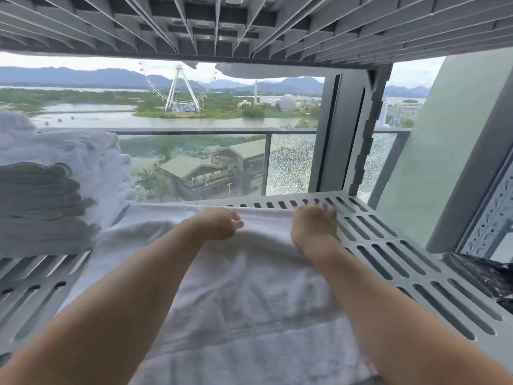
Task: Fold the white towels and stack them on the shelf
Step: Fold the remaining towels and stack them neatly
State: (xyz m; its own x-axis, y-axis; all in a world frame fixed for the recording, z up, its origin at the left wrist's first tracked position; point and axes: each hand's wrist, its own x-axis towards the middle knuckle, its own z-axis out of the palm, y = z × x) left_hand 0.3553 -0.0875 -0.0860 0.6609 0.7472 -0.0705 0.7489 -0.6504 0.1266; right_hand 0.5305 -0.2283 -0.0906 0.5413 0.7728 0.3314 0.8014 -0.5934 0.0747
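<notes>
Both arms stretched straight forward, side by side. Left hand (219, 225) at frame centre, fingers curled over the far edge of the white towel (249, 295), gripping it. Right hand (313, 225) just beside, fingers straighter and blurred, pressing down on the same edge. Towel spread flat on the slotted grey shelf (402, 262). At middle left, a stack of folded towels (41, 201) on the same shelf.
</notes>
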